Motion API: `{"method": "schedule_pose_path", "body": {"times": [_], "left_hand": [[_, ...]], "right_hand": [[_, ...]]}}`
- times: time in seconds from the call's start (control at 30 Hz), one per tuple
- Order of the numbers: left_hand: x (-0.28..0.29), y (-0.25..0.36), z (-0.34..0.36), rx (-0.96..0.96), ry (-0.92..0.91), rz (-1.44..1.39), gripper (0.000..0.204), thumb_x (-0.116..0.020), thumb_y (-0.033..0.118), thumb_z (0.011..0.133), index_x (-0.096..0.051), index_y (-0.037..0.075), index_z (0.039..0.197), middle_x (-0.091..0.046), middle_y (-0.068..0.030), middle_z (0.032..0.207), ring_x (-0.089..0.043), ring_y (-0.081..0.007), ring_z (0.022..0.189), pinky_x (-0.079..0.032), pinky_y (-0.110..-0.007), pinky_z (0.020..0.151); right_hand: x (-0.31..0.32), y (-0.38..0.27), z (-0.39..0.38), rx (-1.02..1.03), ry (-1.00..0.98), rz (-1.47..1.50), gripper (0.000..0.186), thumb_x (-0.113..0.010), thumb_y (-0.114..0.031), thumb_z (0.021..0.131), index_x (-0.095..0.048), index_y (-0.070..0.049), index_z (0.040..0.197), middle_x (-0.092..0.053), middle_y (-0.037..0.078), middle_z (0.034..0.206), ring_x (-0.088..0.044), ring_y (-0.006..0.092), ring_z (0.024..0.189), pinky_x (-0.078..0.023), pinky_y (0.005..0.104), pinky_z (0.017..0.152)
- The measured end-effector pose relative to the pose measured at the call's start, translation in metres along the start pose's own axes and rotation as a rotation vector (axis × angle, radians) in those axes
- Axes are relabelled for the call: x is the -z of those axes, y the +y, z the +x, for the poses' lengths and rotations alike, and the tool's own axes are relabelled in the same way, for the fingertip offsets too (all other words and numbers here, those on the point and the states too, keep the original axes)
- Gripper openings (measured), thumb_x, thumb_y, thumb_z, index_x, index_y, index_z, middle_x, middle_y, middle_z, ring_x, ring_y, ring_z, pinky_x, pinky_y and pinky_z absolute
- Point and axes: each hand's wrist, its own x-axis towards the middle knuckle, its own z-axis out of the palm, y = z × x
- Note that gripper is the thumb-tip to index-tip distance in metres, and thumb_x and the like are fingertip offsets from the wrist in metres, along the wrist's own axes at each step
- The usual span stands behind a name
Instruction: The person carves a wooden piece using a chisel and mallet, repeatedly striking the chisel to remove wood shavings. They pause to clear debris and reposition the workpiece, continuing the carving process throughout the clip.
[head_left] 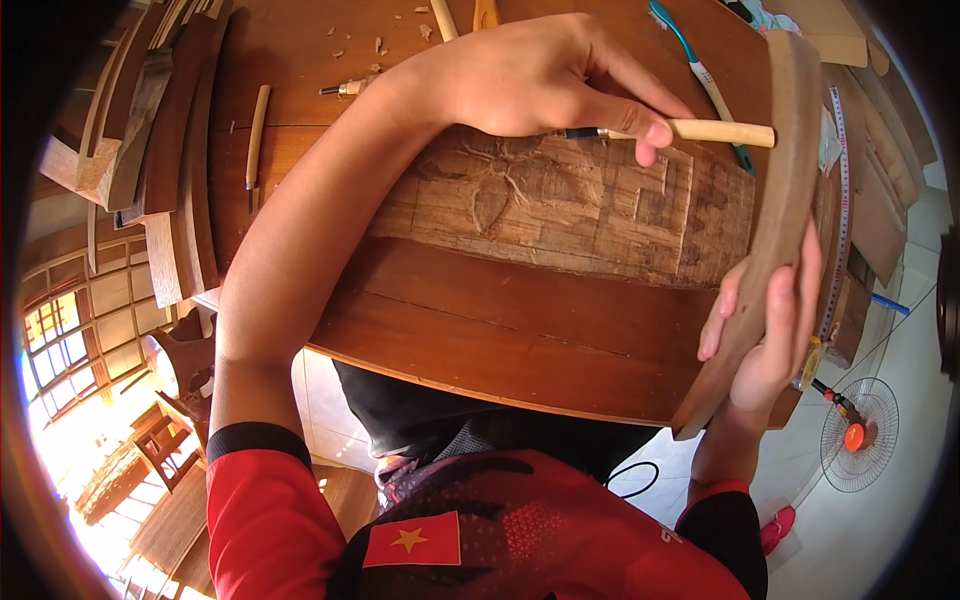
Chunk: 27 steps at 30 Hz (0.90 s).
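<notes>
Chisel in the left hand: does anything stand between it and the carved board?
Nothing visible does. The left hand holds the chisel at the upper edge of the carved board; whether they touch cannot be told. The wooden bar in the right hand is by the chisel's handle end, not between chisel and board.

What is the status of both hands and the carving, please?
Left hand holding chisel. Right hand gripping wooden bar. Carved panel on table. Toothbrush close by.

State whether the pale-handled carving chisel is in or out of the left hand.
In: the left hand grips the carving chisel between thumb and fingers, its handle sticking out rightward.
</notes>
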Motion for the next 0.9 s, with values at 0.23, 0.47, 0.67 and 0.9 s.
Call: {"method": "schedule_pose_path", "body": {"times": [0.23, 0.47, 0.67, 0.9], "left_hand": [[-0.008, -0.015, 0.004, 0.005, 0.086, 0.1, 0.03, -0.068, 0.02, 0.1, -0.074, 0.005, 0.124, -0.08, -0.005, 0.099, -0.073, -0.013, 0.093, -0.054, -0.027, 0.091], [-0.009, -0.013, 0.004, 0.064, 0.105, 0.126, 0.031, -0.069, 0.024, 0.1, -0.075, 0.006, 0.124, -0.08, -0.0031, 0.096, -0.073, -0.0124, 0.091, -0.054, -0.027, 0.089], [-0.009, -0.007, 0.002, 0.099, 0.101, 0.155, 0.031, -0.068, 0.026, 0.099, -0.075, 0.008, 0.124, -0.08, -0.0026, 0.096, -0.073, -0.0125, 0.092, -0.054, -0.027, 0.089], [-0.008, -0.005, 0.002, 0.113, 0.09, 0.187, 0.033, -0.069, 0.028, 0.099, -0.075, 0.008, 0.124, -0.08, -0.0017, 0.096, -0.072, -0.0127, 0.092, -0.054, -0.028, 0.088]], "right_hand": [[-0.005, -0.004, 0.0, -0.063, -0.013, -0.048, 0.059, -0.033, -0.032, 0.111, -0.022, -0.003, 0.161, -0.052, 0.011, 0.073, -0.046, 0.0139, 0.046, -0.044, 0.0268, 0.04], [-0.012, 0.0, -0.002, -0.032, 0.041, -0.079, 0.058, -0.036, -0.03, 0.111, -0.025, -0.003, 0.161, -0.05, 0.009, 0.074, -0.043, 0.0121, 0.044, -0.039, 0.0243, 0.038], [-0.013, -0.001, -0.001, -0.054, -0.001, -0.138, 0.058, -0.035, -0.03, 0.111, -0.025, -0.004, 0.162, -0.048, 0.008, 0.073, -0.042, 0.0117, 0.043, -0.039, 0.0248, 0.036], [-0.001, 0.0, 0.001, -0.081, -0.039, -0.039, 0.059, -0.037, -0.028, 0.11, -0.024, -0.003, 0.162, -0.055, 0.011, 0.086, -0.048, 0.0109, 0.053, -0.042, 0.0242, 0.04]]}}
